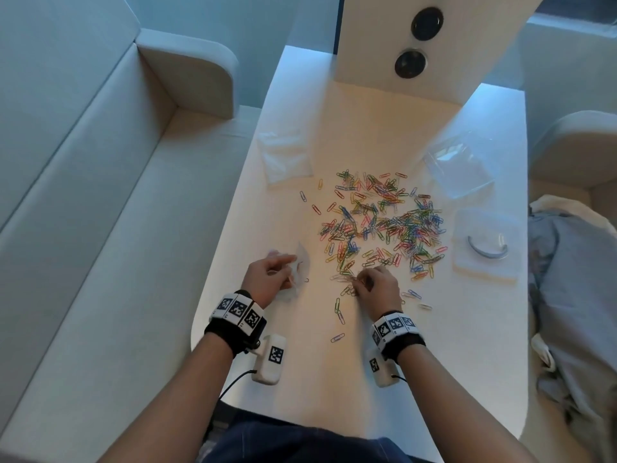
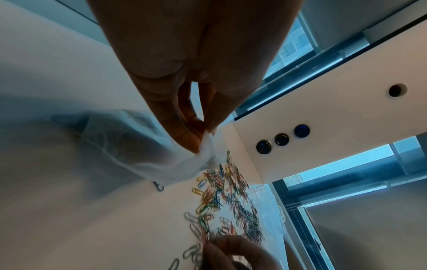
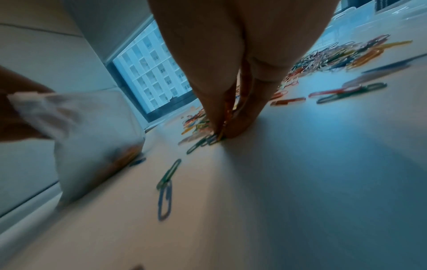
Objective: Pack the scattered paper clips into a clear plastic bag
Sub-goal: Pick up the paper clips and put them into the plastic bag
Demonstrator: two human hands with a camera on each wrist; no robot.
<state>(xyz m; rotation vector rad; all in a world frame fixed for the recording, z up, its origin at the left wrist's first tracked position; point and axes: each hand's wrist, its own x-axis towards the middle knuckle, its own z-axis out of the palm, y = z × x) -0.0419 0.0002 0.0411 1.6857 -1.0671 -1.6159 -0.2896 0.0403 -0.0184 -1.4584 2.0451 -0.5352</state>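
Coloured wire, green, blue, red, yellow and pink, made up the paper clips [image 1: 380,225], which lay in a loose heap across the middle of the white table [image 1: 434,362] in your head view, with a few strays trailing toward you. Your left hand [image 1: 267,274] pinched the clear plastic bag [image 1: 298,272] at the table's left edge, just beside the heap. Your right hand [image 1: 377,287] had its fingers curled down into the heap's near edge; a clear lid [image 1: 485,248] and an open clear box [image 1: 460,168] sat to the right, and a flat bag [image 1: 287,155] lay at far left.

From your left wrist, your left hand [image 2: 184,82] held the bag [image 2: 129,146] by its crumpled top between thumb and fingertips [image 2: 188,138]; the bag was thin and cloudy, sagging onto the table. The clips [image 2: 231,197] spread beyond it.

From your right wrist, your right hand [image 3: 221,73] pressed its fingertips [image 3: 233,131] together on a green clip at the table surface, gripping it. The bag [image 3: 92,138] stood to the left with a few clips showing inside its bottom, though blurred.
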